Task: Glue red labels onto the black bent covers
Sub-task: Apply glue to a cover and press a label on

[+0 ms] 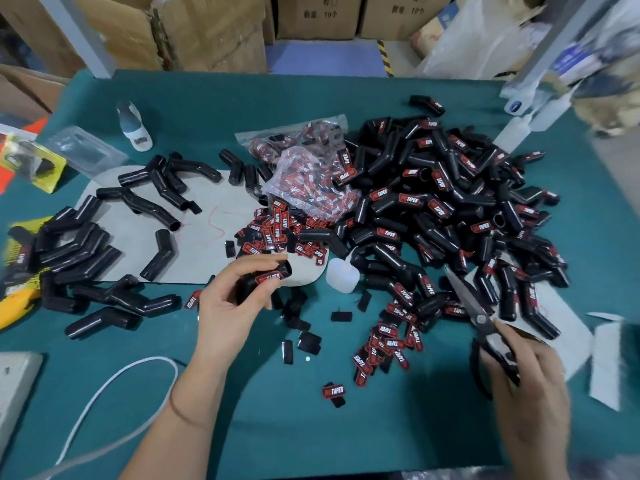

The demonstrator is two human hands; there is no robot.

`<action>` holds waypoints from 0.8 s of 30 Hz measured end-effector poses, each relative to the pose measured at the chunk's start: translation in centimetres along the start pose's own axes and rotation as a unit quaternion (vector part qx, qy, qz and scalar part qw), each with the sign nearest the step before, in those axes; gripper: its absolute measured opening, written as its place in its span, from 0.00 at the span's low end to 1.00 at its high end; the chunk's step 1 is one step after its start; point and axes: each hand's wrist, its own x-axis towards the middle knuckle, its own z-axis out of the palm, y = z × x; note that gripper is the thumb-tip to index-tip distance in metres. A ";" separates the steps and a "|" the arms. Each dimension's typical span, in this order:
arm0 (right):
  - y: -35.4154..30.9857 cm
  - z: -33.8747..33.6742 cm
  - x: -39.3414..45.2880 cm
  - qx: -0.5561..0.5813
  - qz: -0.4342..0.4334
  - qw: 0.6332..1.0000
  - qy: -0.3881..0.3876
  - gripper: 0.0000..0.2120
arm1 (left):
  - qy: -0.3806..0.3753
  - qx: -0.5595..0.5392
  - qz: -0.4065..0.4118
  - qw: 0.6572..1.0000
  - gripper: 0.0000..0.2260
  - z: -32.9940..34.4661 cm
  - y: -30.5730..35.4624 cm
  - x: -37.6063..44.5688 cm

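Cover, already wearing its red label, sits gripped in my left hand, long axis running up and right toward the labelled pile, while my right hand grasps scissors well apart.

"TAPER" on red labels, seemingly.

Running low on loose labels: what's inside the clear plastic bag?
The clear plastic bag holds many red labels. Its lower edge is hidden by black covers, so the count is unclear.
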 end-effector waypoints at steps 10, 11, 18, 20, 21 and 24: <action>2.8 0.8 1.0 -0.063 0.001 0.998 0.031 0.24 | -0.052 -0.027 -0.002 0.998 0.08 0.5 -0.6 -0.2; 2.7 0.6 1.4 -0.071 -0.008 0.997 0.027 0.22 | -0.052 -0.028 -0.003 0.998 0.09 0.5 -0.5 -0.2; -9.5 0.7 4.6 0.055 -0.184 0.980 -0.060 0.22 | -0.030 -0.013 -0.044 0.999 0.11 0.3 -0.2 -0.2; -12.9 2.5 6.3 0.020 -0.222 0.962 -0.159 0.25 | -0.023 -0.011 -0.052 0.998 0.13 0.4 0.1 -0.2; -14.1 3.6 7.1 -0.012 -0.227 0.955 -0.193 0.25 | -0.023 -0.011 -0.052 0.998 0.14 0.4 0.3 -0.2; -15.9 6.2 8.0 -0.016 -0.220 0.951 -0.216 0.19 | -0.031 -0.020 -0.046 0.998 0.15 0.3 0.8 -0.4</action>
